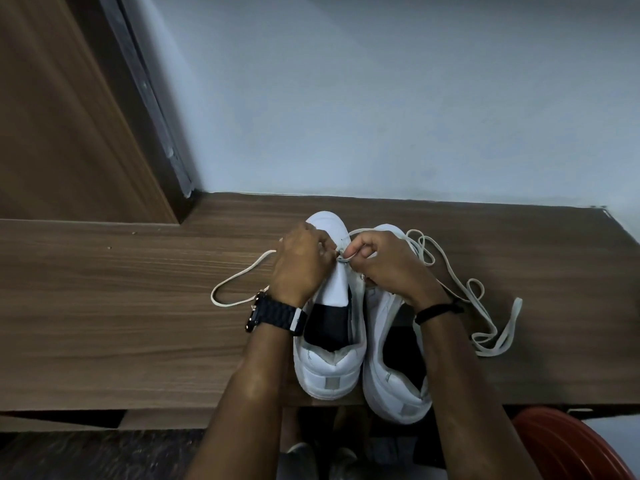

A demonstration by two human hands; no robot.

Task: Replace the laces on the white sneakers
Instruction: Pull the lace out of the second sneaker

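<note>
Two white sneakers (pixel 329 358) set side by side on a wooden shelf (pixel 121 323), heels toward the camera, a lace (pixel 343 259) pinched by the right hand (pixel 384 265) over the left sneaker, left hand (pixel 301 265) curled on its vamp, loose lace lengths trailed on both sides.

The wooden shelf (pixel 104 306) has lots of bare room on its left side, out past the watch (pixel 273 315). One lace (pixel 239 275) lies in a loop there. On the right side, more laces (pixel 485 306) lie in a messy tangle, so that part is crowded. The two white sneakers (pixel 329 365) sit side by side in the middle, touching, with no gap between them. Both hands, the left hand (pixel 301 261) and the right hand (pixel 384 261), block the front of the shoes. The pale wall (pixel 381 116) closes off the back. A wooden panel (pixel 69 116) stands at the back left. A red round thing (pixel 568 445) sits low on the right.
</note>
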